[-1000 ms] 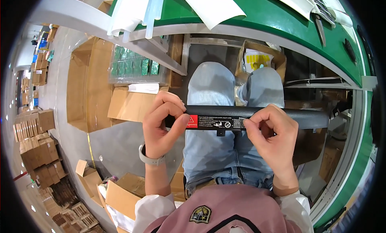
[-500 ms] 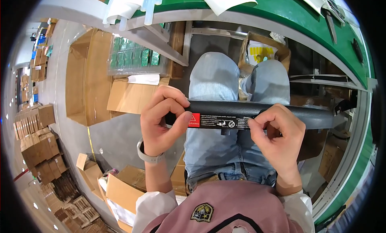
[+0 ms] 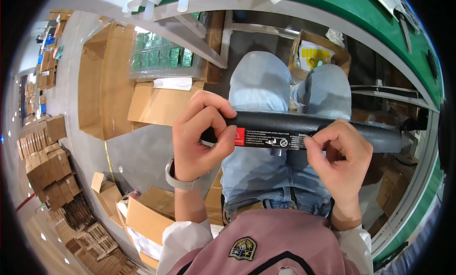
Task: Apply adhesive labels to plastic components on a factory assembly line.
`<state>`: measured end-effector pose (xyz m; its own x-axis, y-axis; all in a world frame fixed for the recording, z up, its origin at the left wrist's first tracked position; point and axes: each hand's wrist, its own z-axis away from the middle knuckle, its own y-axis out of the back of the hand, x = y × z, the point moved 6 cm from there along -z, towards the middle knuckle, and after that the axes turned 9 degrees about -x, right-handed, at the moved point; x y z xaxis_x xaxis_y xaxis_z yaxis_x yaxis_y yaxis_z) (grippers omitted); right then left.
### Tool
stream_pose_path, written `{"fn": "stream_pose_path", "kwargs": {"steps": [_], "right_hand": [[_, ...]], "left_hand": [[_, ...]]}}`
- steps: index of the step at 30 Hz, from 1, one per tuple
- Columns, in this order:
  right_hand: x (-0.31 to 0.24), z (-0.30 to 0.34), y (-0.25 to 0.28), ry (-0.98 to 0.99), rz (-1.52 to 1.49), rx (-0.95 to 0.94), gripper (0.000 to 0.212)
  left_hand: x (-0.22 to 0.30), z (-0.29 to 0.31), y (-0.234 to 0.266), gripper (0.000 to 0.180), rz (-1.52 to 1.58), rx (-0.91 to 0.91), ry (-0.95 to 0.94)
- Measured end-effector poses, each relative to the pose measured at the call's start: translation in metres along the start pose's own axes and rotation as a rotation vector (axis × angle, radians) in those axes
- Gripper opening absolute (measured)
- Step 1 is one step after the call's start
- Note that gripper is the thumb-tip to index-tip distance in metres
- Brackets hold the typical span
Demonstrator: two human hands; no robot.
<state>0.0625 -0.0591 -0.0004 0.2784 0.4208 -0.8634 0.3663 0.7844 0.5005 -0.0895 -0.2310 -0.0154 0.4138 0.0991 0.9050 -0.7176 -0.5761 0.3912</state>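
The green workbench (image 3: 332,9) arcs over the top of my view, its grey edge curving down toward the right side. Below its left end stand big open cardboard boxes (image 3: 102,80), and a clear tray of small green parts (image 3: 161,54) sits on top of them, just under the bench's edge. More brown cartons (image 3: 45,156) are stacked along the floor at far left, and another open box (image 3: 142,213) sits near my left elbow.

My knees in pale blue jeans (image 3: 259,80) point up toward the underside of the bench. Between them, further back, an open carton with yellow sheets (image 3: 316,54) rests on the floor.

Across my lap, above my thighs and not resting on the bench, I hold a long black tube (image 3: 313,128) lying level from left to right. A red and black warning label (image 3: 270,138) runs along its near face.

My left hand (image 3: 197,139) is clenched round the tube's left end, fingers curled over the top, thumb pressing by the red part of the label. A grey wristband (image 3: 178,177) circles that wrist. My right hand (image 3: 339,156) grips the tube right of the middle, with thumb and forefinger pinched at the label's right edge.
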Motion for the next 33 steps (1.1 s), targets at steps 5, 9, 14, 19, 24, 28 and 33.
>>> {"fn": "stream_pose_path", "kwargs": {"steps": [5,9,14,19,24,28,33], "right_hand": [[0.002,-0.002,0.001,-0.022,-0.061,-0.009,0.016],[0.003,-0.004,-0.001,-0.018,-0.072,-0.038,0.017],[0.001,-0.004,0.0,0.013,-0.022,-0.02,0.017],[0.001,-0.004,-0.002,0.056,-0.028,-0.022,0.017],[0.002,-0.003,-0.002,0.066,-0.016,-0.006,0.017],[-0.001,-0.005,-0.002,0.103,0.03,-0.028,0.018],[-0.006,-0.004,-0.002,0.177,0.137,-0.016,0.022]], "left_hand": [[-0.002,-0.001,0.001,0.031,-0.033,-0.008,0.0],[-0.022,0.011,0.005,0.035,0.106,0.062,0.065],[-0.029,0.015,0.002,0.036,0.205,0.118,0.132],[-0.029,0.017,0.002,0.036,0.222,0.125,0.119],[-0.032,0.017,0.0,0.036,0.232,0.124,0.113],[-0.03,0.018,0.003,0.035,0.22,0.135,0.104],[-0.03,0.017,0.001,0.035,0.203,0.14,0.1]]}}
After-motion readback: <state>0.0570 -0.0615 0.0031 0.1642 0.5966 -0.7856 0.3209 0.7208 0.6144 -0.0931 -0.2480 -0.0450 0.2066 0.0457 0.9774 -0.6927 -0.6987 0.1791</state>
